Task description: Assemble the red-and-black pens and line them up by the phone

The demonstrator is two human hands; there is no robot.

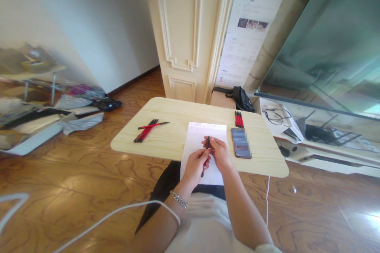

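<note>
Head view: at the left edge of the frame, a low shelf point(32, 69) stands above bags point(73, 102) and other blurred items on the wooden floor point(80, 166). Left of center, a small pile of red-and-black pens point(145, 131) lies on the light wooden table point(175, 114); one pen lies across the others. At center, a white sheet of paper point(192, 136) extends over the near table edge. Above it, the left hand point(196, 163), with a chain bracelet point(179, 199) at the wrist, is closed and grips a single pen point(207, 143), tilted, black end up, red part showing below the fingers. The right hand point(220, 153) has its fingers curled at the black end; whether it also grips cannot be told. Right of the paper, a phone point(241, 143) lies flat, its screen pixelated. Just above it, a row of red-and-black pens point(239, 119) lies side by side. At upper right, a large dark screen point(329, 55) stands above a white cabinet point(329, 162).
</note>
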